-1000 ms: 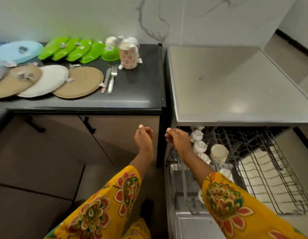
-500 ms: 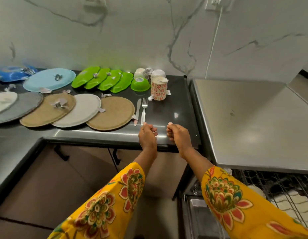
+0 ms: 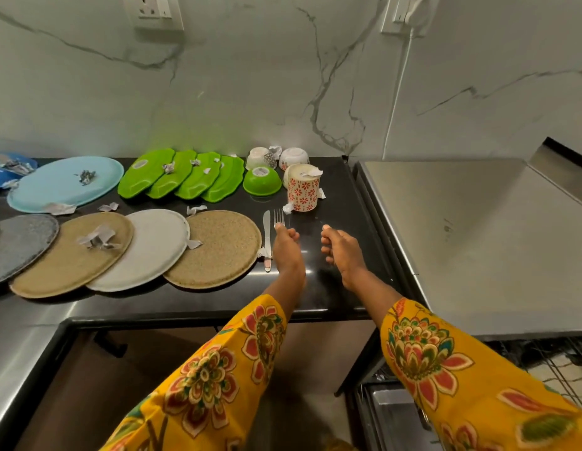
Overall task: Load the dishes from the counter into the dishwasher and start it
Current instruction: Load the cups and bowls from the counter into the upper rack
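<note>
Marble wall at the back, black counter (image 3: 335, 203) under us, steel dishwasher top (image 3: 478, 242) off beyond our right hand (image 3: 343, 252). Only a corner of the dishwasher's rack (image 3: 563, 362) shows, down below the right sleeve, so we can't see what's loaded in it. Far out past our left hand (image 3: 288, 247), a blue plate (image 3: 9, 172) is cut off by the frame edge.

Our left hand covers the fork (image 3: 278, 218) handle, only the tines poke out ahead of the fingers; fingers are curled, but we can't tell if they've got the fork or just sit over it. Knife (image 3: 267, 236) lies just outside that hand. Right hand is loosely curled over bare counter, nothing in it.

Ahead of both hands: patterned cup (image 3: 303, 190) upside down, green bowl (image 3: 262, 181) and two white bowls (image 3: 292, 156) inverted too. Green trays (image 3: 182, 174) overlap in a row, round plates (image 3: 214, 247) overlap outside the left hand. Crumpled paper scraps (image 3: 97, 237) sit on several plates.
</note>
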Demonstrator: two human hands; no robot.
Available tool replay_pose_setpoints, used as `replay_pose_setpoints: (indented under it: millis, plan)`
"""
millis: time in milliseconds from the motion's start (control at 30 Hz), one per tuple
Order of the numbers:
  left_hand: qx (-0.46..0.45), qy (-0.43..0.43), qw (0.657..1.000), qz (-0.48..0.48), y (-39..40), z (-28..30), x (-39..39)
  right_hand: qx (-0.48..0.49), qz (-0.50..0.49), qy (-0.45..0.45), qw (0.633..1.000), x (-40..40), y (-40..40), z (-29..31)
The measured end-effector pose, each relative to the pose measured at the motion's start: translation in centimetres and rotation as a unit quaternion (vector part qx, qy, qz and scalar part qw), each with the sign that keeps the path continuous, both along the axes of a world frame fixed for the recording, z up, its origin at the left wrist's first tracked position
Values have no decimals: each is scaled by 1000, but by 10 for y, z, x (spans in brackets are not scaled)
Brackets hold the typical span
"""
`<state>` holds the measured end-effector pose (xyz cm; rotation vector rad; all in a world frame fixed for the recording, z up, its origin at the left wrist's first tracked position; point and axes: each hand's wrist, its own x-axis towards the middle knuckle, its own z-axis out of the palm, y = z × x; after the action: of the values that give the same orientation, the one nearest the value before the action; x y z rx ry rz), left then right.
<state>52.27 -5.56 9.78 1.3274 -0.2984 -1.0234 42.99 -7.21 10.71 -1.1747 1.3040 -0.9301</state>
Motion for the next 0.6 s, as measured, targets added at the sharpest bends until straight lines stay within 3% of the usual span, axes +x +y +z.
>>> replay_pose_setpoints:
  millis: [133, 600]
  plan:
    - [-18, 35, 999, -17, -21, 4, 7, -8, 11, 19, 1000, 8, -25, 0]
    - [-39, 28, 999, -14, -133, 10, 30, -14, 49, 27, 998, 41, -155, 7]
